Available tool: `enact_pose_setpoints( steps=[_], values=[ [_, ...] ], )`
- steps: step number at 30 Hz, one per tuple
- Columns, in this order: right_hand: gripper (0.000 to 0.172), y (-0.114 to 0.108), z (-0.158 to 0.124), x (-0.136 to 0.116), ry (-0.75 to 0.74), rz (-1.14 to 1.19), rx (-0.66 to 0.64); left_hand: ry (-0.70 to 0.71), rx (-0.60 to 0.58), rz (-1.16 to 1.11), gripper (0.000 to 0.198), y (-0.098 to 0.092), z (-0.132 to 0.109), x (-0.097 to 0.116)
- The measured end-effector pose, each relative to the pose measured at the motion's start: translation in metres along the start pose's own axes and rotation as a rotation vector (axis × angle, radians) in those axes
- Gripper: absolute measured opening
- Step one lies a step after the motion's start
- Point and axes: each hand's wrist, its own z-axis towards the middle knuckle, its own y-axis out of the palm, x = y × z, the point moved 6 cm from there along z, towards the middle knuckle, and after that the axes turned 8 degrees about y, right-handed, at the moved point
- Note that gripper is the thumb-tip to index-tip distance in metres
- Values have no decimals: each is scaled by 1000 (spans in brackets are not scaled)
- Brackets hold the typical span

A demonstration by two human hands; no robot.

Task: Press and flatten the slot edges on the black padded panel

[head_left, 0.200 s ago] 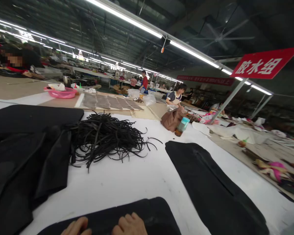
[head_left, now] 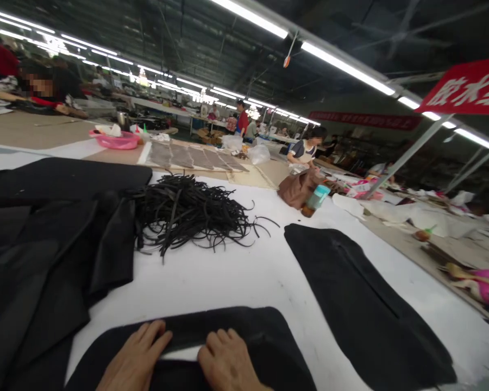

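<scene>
A black leather-like panel lies on the white tabletop at the bottom centre. A long slot in it shows a pale strip. My left hand is closed on the panel at the left of the slot, thumb along its edge. At the slot's right end my right hand has its fingers curled onto the material. The fingertips' undersides are hidden. A second black panel with a slit lies flat to the right. Beyond my hands is a heap of thin black strips.
Black sheets are piled at the left, in front of another black panel. Farther off are a pink basin, a brown bag and a teal-lidded bottle. A co-worker stands behind the bag.
The view has tipped down and turned slightly left, so more of both hands and the near panel shows. The pale strip in the slot now shows between my hands.
</scene>
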Motion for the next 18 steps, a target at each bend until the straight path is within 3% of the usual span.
enact_pose_setpoints(
  steps=[5,8,10,12,15,18],
  values=[
    [29,-38,-7,1,51,116,-186,-102,-129,-211,49,-33,11,14],
    [30,-38,-4,2,42,152,-245,-212,11,-296,37,-58,15,8],
    [29,-36,-3,2,31,174,-261,-213,69,-302,31,-71,16,10],
    [29,-34,-2,1,31,200,-264,-105,5,-348,29,-71,18,23],
    [26,-33,-1,0,31,235,-245,72,-208,-340,27,-53,18,47],
    [25,-35,-1,4,28,192,-232,93,-333,-165,18,-35,16,53]
  ],
)
